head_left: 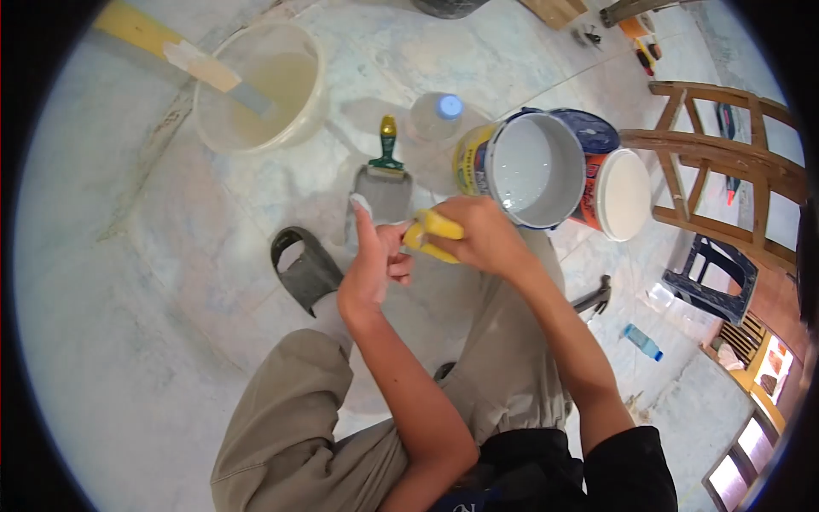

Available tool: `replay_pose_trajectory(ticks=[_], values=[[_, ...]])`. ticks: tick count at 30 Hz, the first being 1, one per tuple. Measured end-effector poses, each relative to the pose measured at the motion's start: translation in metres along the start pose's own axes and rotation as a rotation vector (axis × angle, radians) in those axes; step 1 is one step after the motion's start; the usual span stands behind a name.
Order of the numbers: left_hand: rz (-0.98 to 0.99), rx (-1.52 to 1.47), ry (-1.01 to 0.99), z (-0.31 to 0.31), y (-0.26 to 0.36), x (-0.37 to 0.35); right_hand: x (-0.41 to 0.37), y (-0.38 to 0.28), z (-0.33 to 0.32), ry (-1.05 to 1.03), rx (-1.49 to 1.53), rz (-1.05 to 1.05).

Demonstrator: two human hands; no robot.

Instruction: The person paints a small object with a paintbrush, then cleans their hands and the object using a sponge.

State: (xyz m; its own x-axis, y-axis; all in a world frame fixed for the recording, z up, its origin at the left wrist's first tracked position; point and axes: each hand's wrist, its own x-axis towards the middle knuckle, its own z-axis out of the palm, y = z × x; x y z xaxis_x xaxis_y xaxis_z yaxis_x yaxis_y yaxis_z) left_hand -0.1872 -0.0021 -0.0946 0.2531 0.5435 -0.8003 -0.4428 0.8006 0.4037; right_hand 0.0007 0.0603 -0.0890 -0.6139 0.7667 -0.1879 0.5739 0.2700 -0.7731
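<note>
My right hand (485, 235) grips a yellow sponge-like piece (442, 225), folded so that its two ends stick out toward my left hand. My left hand (368, 260) has its thumb stretched up, with white on the thumb tip. Its index finger reaches to the yellow piece and the other fingers are loosely bent. Just beyond my hands lies a grey tray (394, 198), partly hidden by my left hand. A paint brush (388, 149) with a green and yellow handle rests at the tray's far end.
Right of my hands stand an open bucket of white paint (533, 166) and a white-lidded tub (625, 194). A clear bottle (433, 119) is beyond. A bowl of cloudy liquid (299, 94) holds a wide tool. A slipper (305, 269), hammer (595, 296) and wooden chair (725, 145) lie around.
</note>
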Motion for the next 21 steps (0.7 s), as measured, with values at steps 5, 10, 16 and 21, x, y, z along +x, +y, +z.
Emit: replay_pose_trajectory(ticks=[5,10,16,21], values=[[0.026,0.0,-0.014,0.0,-0.004,0.001,-0.003,-0.004,-0.011,-0.048,0.373,0.273],[0.113,0.043,-0.288,-0.021,-0.008,0.004,-0.009,-0.01,-0.015,-0.045,0.664,0.399],[0.18,0.008,-0.336,-0.019,-0.007,0.0,-0.021,0.0,-0.014,0.009,0.854,0.475],[0.212,-0.011,-0.325,-0.019,-0.006,0.0,-0.02,-0.007,-0.018,0.098,0.877,0.534]])
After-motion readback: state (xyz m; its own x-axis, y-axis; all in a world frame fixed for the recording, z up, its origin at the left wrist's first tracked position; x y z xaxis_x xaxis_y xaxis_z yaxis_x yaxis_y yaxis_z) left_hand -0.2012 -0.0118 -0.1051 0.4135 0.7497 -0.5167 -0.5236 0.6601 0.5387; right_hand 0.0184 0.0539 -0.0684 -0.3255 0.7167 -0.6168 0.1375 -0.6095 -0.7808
